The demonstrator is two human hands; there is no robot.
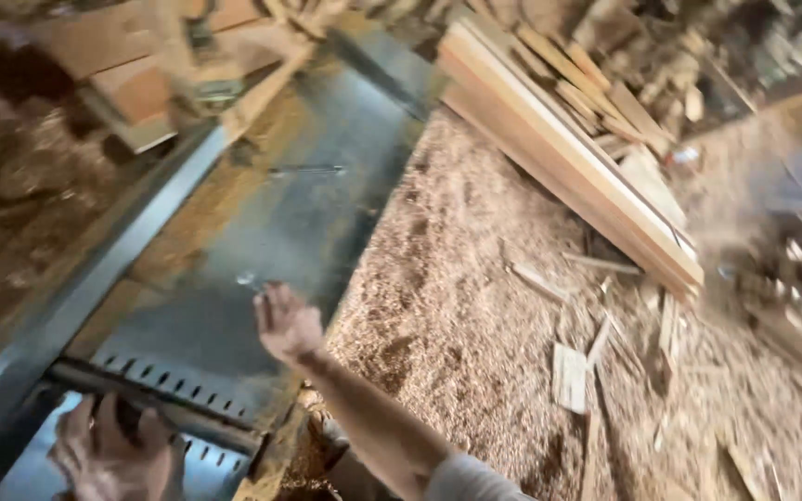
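Head view is filled mostly by the long grey steel machine surface [299, 223] of a woodworking planer, dusted with sawdust and running from the lower left toward the upper middle; every other place is given against it. Along its left edge a straight grey metal fence [76, 288] is set, presumably so boards can be guided in a line. To its right, the floor is covered by a deep bed of pale wood shavings [457, 306], with short offcuts scattered through it. Beyond that bed, at the far right of the surface, a stack of long pale sawn planks [568, 158] is laid at a slant, probably kept within reach of the machine. At the far end of the surface, blurred reddish-brown boards [141, 83] are seen. Across the near end of the surface a dark slotted cutter opening [169, 404] is set.

The right hand [287, 323] is raised just over the right edge of the surface, its grip loose with fingers spread and nothing held. The left hand [109, 455] is lowered at the near end, beside the cutter opening, its fingers curled around something dark; what it is cannot be told.
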